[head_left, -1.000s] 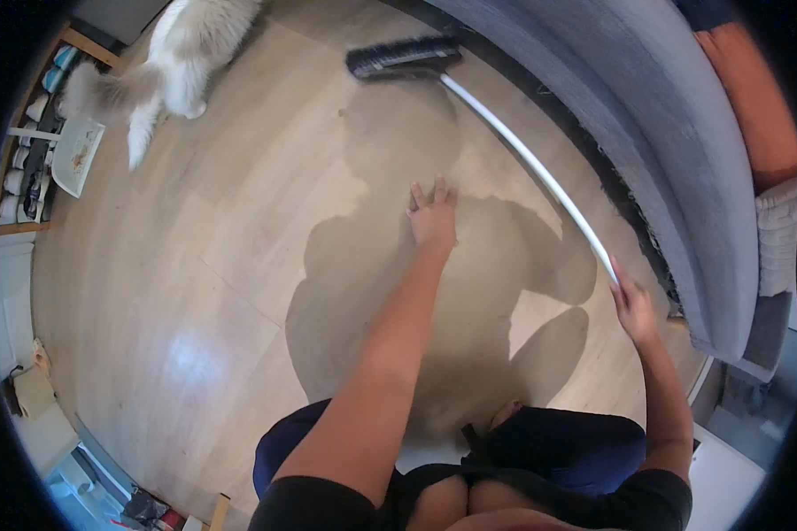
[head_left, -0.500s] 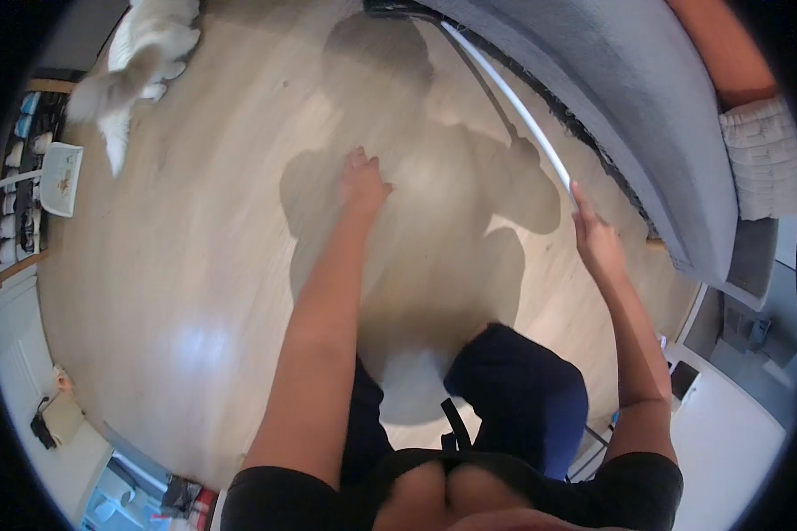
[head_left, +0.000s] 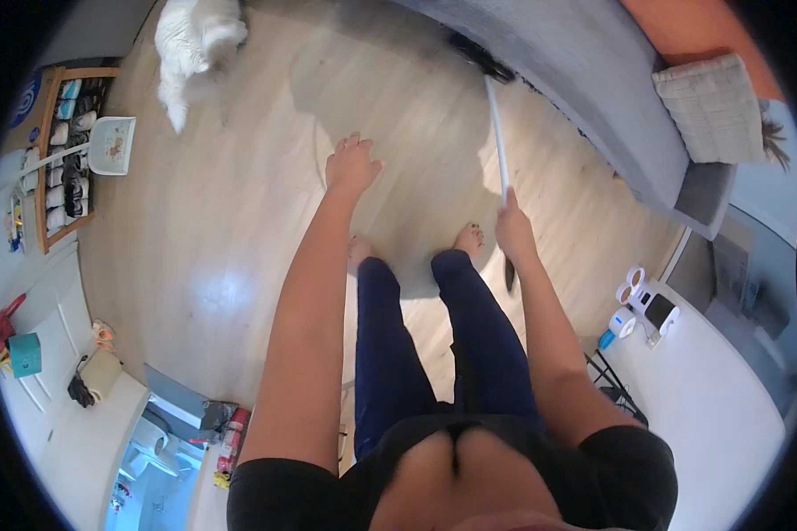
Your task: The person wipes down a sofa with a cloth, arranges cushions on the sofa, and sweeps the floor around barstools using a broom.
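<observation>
My right hand (head_left: 515, 232) is wrapped round the white handle (head_left: 498, 133) of a broom. The broom's black head (head_left: 480, 57) rests at the floor edge along the grey sofa, slightly blurred. A dark end of the handle shows below my hand. My left hand (head_left: 352, 165) is held out over the wooden floor with its fingers apart, touching nothing.
A white dustpan (head_left: 112, 146) with bits of debris stands by the shoe rack (head_left: 53, 159) at the left. Near it is a fluffy white animal (head_left: 186, 44). The grey sofa (head_left: 584, 80) bounds the right; a white table (head_left: 717, 363) stands lower right.
The camera view has shifted, with my legs and feet now showing. My right hand has drawn the broom handle closer to my body, and the handle stands steeper. The animal has turned.
</observation>
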Motion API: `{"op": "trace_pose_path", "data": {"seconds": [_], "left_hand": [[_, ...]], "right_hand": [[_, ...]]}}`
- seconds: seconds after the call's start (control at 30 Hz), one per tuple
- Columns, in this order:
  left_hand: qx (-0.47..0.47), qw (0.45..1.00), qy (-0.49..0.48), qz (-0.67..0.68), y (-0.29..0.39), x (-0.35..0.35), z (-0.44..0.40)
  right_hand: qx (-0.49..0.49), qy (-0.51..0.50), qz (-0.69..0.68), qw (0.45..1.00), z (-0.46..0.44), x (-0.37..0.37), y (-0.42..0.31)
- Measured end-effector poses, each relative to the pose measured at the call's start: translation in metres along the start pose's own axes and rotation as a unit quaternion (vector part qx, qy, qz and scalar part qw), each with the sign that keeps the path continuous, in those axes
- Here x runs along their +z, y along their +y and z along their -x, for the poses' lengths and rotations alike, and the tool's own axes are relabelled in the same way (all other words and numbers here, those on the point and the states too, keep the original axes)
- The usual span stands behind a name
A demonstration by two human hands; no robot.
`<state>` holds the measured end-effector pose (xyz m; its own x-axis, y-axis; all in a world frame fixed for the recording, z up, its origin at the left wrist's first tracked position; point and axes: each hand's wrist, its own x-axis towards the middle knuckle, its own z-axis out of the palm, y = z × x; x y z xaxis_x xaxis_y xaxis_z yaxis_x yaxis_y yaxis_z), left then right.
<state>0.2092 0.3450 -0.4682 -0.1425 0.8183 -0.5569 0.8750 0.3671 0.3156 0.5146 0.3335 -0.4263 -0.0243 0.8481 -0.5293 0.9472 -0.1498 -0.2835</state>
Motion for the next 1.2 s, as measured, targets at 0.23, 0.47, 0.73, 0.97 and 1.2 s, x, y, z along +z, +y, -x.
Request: {"op": "trace_pose_path", "data": {"seconds": [0.23,0.47,0.73,0.97,1.2], "left_hand": [[-0.03,0.992,-0.051,0.115,-0.057,-0.021,0.067],[-0.126,0.978,-0.076,0.147,-0.123,-0.077,0.11],[-0.108,0.984,0.007,0.14,-0.153,-0.112,0.12],[-0.113,0.978,-0.019,0.173,-0.137,-0.114,0.107],[-0.06,0.987,-0.019,0.145,-0.081,-0.171,0.047]], "right_hand": [[0.042,-0.105,-0.084,0.99,0.062,0.022,-0.121],[0.053,-0.32,-0.28,0.903,0.131,-0.033,-0.224],[-0.047,-0.02,-0.136,0.989,-0.042,-0.035,-0.217],[-0.057,-0.15,-0.094,0.983,0.021,0.015,-0.23],[-0.058,-0.343,-0.138,0.927,0.08,-0.068,-0.198]]}}
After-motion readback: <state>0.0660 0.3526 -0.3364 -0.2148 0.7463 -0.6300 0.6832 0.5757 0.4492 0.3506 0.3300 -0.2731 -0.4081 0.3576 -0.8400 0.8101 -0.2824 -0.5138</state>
